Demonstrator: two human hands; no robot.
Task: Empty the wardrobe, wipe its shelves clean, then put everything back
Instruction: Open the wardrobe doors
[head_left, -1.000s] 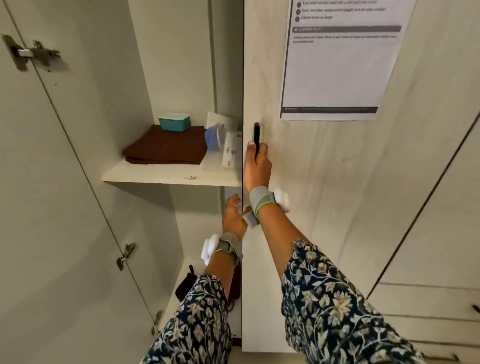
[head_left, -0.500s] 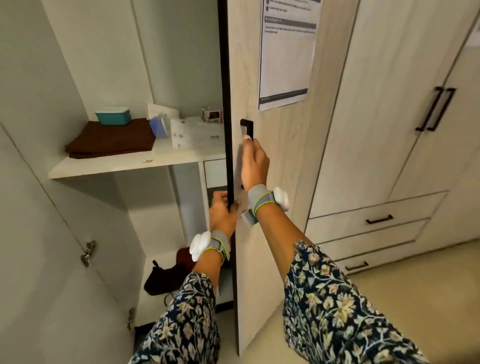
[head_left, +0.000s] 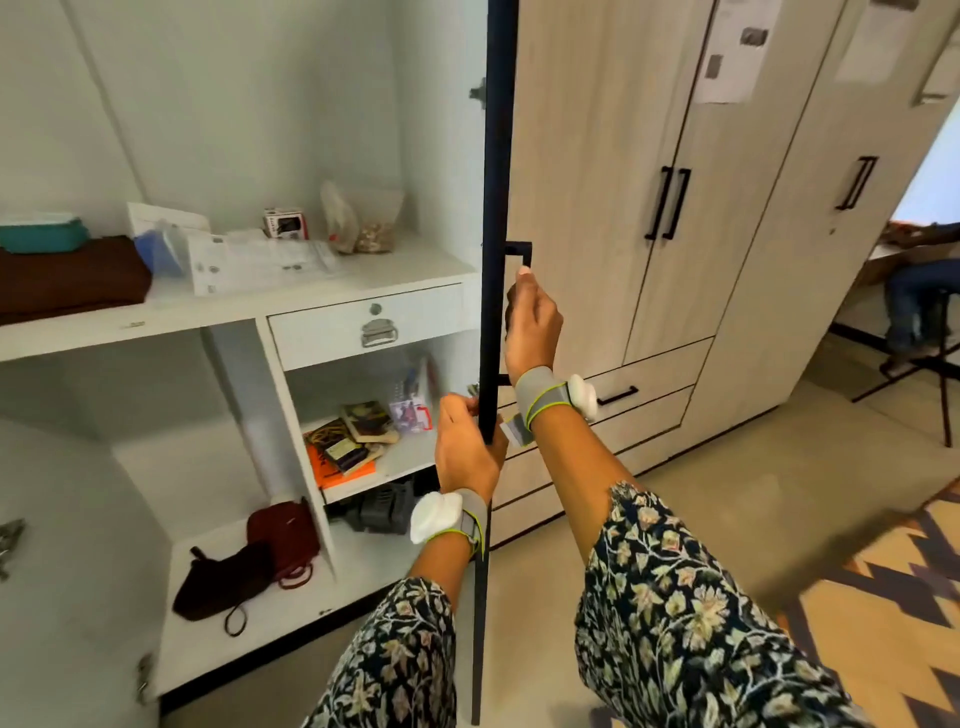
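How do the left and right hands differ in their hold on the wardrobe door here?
The left hand grips the wardrobe door by its dark front edge; the right hand curls round the black handle on its face. The left hand sits lower, the right hand higher, thumb pointing up. Both wear grey wristbands and hold the same open door.

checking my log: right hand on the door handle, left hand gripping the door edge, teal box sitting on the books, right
One slip: in the head view the teal box sits on the folded brown cloth, not on the books. The rest holds.
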